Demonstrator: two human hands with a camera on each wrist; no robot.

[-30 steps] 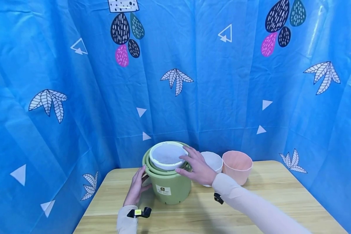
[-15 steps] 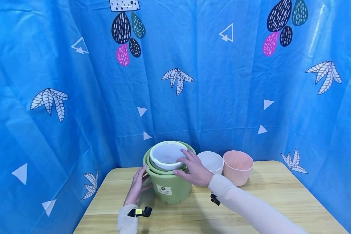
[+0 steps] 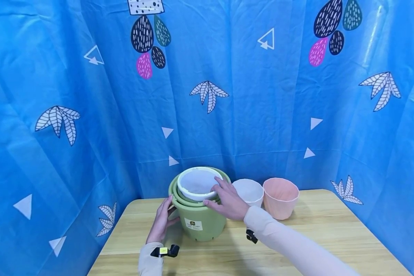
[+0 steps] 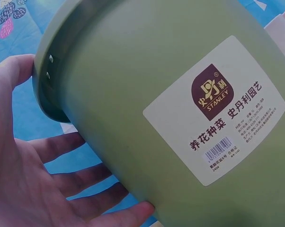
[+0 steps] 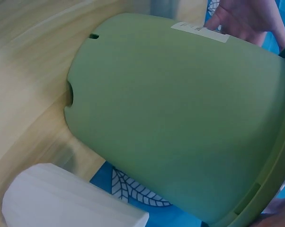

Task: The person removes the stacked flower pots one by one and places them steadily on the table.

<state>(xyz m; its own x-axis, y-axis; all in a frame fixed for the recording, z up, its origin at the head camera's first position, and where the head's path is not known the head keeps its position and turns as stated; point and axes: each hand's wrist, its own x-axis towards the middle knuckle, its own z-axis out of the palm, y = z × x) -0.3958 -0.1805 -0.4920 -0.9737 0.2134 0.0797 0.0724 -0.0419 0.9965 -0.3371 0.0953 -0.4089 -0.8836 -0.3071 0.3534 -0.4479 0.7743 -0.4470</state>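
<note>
Green plastic flowerpots [image 3: 204, 222] are nested in a stack on the table, the outer one bearing a paper label [image 4: 223, 109]. A smaller white flowerpot [image 3: 198, 182] sits inside at the top. My left hand [image 3: 161, 220] steadies the stack from the left, its thumb at the rim and its spread fingertips against the green wall [image 4: 147, 142]. With my right hand [image 3: 229, 201] I pinch the white pot's near right rim, index finger over the rim and thumb outside. In the right wrist view, most of the right hand is hidden behind the green rim.
Just right of the stack stands another white pot [image 3: 249, 190], partly behind my right hand. A pink pot [image 3: 280, 197] stands beside it. The wooden table [image 3: 317, 245] backs onto a blue patterned curtain [image 3: 255, 115].
My right hand has shifted slightly left and its fingers have closed in on the white pot's rim. The left hand and the green stack stay practically where they were.
</note>
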